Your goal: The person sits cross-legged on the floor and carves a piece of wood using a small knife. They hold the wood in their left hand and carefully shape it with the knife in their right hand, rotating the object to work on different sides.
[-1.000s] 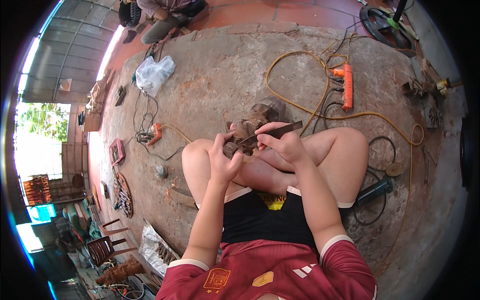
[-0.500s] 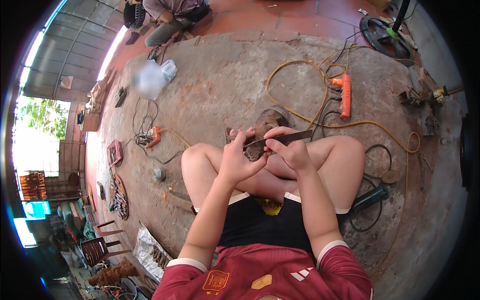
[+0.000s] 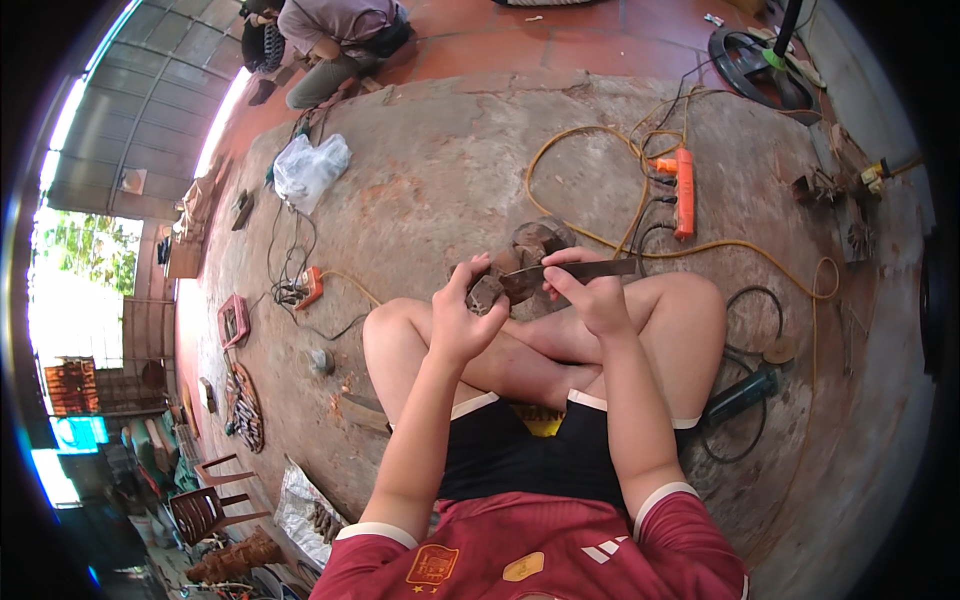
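Note:
My left hand [image 3: 458, 320] is closed round a small brown carved piece [image 3: 486, 294], held above my crossed legs. In my right hand [image 3: 594, 300] is a flat, dark metal strip [image 3: 612, 268], a blade or file by its look. The fingers pinch it near its middle. Its left end reaches to the carved piece and seems to touch it; its right end sticks out past my hand. Just beyond both hands, a larger rounded dark brown lump [image 3: 541, 236] rests on the floor, partly hidden by the strip and my fingers.
An orange power strip [image 3: 684, 195] with a looping yellow cable lies ahead right; another orange socket block [image 3: 311, 288] lies left. A green corded power tool [image 3: 742, 396] sits by my right knee. A plastic bag [image 3: 310, 172] and a crouching person [image 3: 340, 45] are far left.
My left hand has shifted slightly left and down, and the carved piece shows more clearly in it. The strip has turned closer to level. The view has tilted a little.

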The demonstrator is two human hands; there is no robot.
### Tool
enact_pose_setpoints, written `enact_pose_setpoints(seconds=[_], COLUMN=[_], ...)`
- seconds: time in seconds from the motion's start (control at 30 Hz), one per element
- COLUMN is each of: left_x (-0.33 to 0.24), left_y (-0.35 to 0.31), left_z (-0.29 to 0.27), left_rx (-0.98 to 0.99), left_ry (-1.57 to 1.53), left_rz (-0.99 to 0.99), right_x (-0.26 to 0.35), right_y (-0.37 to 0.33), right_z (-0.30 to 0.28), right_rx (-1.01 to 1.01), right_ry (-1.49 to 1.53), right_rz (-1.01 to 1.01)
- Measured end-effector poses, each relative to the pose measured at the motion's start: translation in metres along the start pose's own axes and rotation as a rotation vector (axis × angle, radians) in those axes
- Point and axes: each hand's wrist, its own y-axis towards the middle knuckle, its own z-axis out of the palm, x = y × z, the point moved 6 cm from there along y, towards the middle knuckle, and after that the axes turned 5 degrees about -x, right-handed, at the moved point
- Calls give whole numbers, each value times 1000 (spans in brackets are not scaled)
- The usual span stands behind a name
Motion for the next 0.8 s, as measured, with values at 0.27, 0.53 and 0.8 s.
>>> enact_pose_setpoints(seconds=[0.27, 0.53, 0.8], left_x=[8, 11, 15], left_y=[-17, -25, -30], left_z=[2, -3, -3], left_rx=[-1, 7, 13], left_ry=[-33, 10, -47], left_rz=[53, 133, 95], right_x=[-10, -11, -13], right_y=[6, 6, 6], right_z=[-15, 0, 0], right_rx=[-125, 42, 57], right_ry=[-125, -189, -190], right_rz=[32, 13, -32])
